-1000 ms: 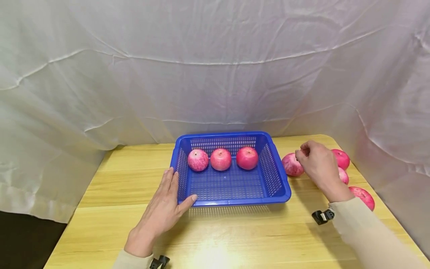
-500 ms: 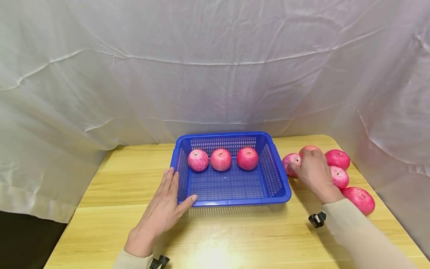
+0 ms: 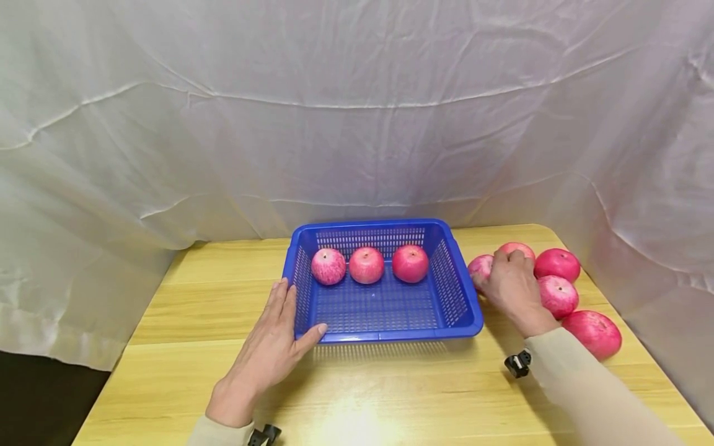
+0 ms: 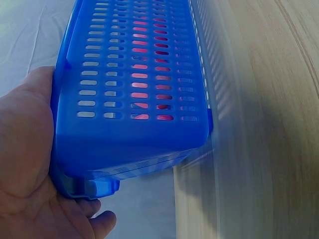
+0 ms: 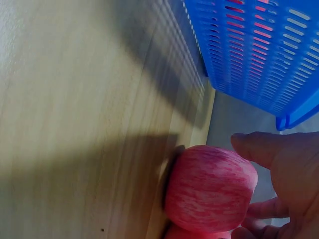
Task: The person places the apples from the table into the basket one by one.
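A blue perforated plastic basket (image 3: 385, 336) stands on the wooden table, with three red apples in a row along its back. My left hand (image 3: 264, 351) rests against the basket's left side, fingers straight along the rim and thumb over the front corner. To the right of the basket, my right hand (image 3: 514, 290) curls its thumb and fingers round a streaked pink-red apple (image 5: 212, 189). That apple sits on the table, partly hidden by the hand in the head view. Behind the fingers shows another apple (image 3: 517, 249).
Farther right lie a red apple (image 3: 558, 265), a paler pink apple (image 3: 558, 297) and a larger red apple (image 3: 594, 334) near the table's right edge. Grey-white cloth (image 3: 357, 124) hangs behind the table. Wooden tabletop (image 3: 424, 390) shows in front of the basket.
My right hand has lowered and shifted left onto the apple nearest the basket, uncovering more of the apples at the right. The left hand and basket have stayed in place.
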A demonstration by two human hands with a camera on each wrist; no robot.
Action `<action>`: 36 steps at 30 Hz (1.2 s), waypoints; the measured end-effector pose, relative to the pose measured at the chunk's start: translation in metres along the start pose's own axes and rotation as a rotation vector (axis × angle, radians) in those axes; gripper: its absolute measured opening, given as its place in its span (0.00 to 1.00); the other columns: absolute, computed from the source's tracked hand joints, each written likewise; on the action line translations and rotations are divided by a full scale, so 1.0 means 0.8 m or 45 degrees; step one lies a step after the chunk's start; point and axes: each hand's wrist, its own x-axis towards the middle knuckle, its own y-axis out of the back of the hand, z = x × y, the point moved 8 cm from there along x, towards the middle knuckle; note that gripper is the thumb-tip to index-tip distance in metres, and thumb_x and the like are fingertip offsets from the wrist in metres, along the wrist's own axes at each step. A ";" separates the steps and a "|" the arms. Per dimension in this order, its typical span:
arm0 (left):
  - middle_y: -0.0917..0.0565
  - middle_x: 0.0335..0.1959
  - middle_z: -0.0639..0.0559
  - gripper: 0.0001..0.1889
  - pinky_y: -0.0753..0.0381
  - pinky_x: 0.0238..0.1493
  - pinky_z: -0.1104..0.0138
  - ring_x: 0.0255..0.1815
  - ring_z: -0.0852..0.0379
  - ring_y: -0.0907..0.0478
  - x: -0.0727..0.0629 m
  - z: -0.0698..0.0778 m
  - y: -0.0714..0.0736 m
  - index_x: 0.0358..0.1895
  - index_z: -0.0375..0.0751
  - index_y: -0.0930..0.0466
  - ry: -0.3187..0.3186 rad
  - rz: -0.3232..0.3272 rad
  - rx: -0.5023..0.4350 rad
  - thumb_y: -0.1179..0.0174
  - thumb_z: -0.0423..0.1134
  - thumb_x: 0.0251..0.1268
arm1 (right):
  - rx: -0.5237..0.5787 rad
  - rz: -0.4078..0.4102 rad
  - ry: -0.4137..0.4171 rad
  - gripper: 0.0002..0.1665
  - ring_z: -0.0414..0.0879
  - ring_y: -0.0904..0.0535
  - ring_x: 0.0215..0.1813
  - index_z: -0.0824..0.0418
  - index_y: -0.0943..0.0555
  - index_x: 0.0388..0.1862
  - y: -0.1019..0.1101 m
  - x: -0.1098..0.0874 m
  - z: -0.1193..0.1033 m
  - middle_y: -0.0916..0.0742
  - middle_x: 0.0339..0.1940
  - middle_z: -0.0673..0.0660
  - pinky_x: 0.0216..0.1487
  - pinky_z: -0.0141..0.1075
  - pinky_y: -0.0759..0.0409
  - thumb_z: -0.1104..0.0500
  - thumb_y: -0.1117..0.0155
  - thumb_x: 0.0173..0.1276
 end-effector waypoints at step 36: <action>0.54 0.87 0.32 0.54 0.48 0.84 0.43 0.88 0.35 0.58 -0.001 -0.001 0.000 0.83 0.26 0.50 0.008 -0.007 -0.005 0.49 0.71 0.76 | 0.109 -0.043 -0.049 0.39 0.80 0.24 0.48 0.79 0.29 0.61 0.024 0.002 0.004 0.24 0.51 0.84 0.49 0.71 0.23 0.47 0.32 0.70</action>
